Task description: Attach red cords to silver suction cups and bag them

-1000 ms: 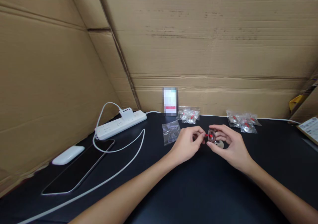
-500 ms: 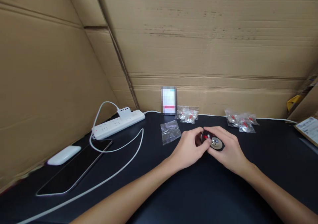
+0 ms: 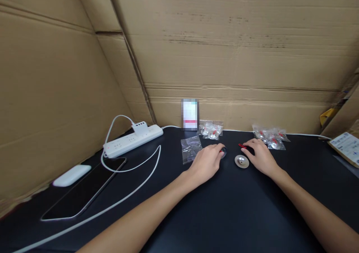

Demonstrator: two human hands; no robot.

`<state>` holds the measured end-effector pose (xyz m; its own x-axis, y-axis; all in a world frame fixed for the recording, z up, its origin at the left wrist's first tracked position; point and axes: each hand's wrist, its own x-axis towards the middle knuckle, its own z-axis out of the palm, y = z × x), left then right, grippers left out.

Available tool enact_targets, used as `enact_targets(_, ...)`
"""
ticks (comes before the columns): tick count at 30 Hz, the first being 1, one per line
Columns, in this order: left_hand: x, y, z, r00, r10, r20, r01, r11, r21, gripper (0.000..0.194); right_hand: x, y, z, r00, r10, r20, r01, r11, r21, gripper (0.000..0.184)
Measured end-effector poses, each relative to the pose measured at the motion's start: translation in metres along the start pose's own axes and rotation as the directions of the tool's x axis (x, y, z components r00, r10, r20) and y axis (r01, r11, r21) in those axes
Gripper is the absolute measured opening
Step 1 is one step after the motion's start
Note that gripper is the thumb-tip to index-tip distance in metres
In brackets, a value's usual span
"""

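My left hand is closed around the edge of a dark, shiny metal disc, likely a small cymbal, mostly covered by the fingers. In my right hand, the thumb and fingertips pinch a short red cord. Between the hands a silver finger cymbal, a round dished plate with a hole at its centre, rests on the black tabletop. It lies just left of the right hand's thumb, apart from both hands.
Behind the hands are clear bags of cymbals with red cords and more bagged cymbals. A flat plastic bag lies left of my left hand. Further left are a power strip, white cable and phone.
My hands have moved apart, the left one taking the dark disc leftward. The silver cymbal now lies uncovered on the table, and the red cord shows at my right fingertips.
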<state>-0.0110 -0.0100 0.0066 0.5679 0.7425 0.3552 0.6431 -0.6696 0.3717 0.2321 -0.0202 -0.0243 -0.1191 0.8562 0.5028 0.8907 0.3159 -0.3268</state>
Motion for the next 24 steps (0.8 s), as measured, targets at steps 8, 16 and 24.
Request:
enact_targets(8, 0.002, -0.008, 0.008, 0.999, -0.019, -0.038, 0.020, 1.000, 0.021, 0.030, -0.001, -0.015, -0.002, 0.997, 0.067, 0.023, -0.068, 0.996, 0.049, 0.014)
enact_targets(16, 0.000, -0.012, 0.010, 0.997, -0.066, -0.046, 0.075, 0.968, 0.238, 0.033, -0.002, -0.018, -0.016, 0.992, 0.061, 0.109, -0.090, 0.956, 0.280, 0.010)
enact_targets(24, 0.001, -0.010, 0.005, 0.996, -0.050, -0.074, 0.065, 0.975, 0.211, 0.036, -0.007, -0.037, -0.025, 0.957, -0.097, 0.272, 0.053, 0.985, 0.166, 0.016)
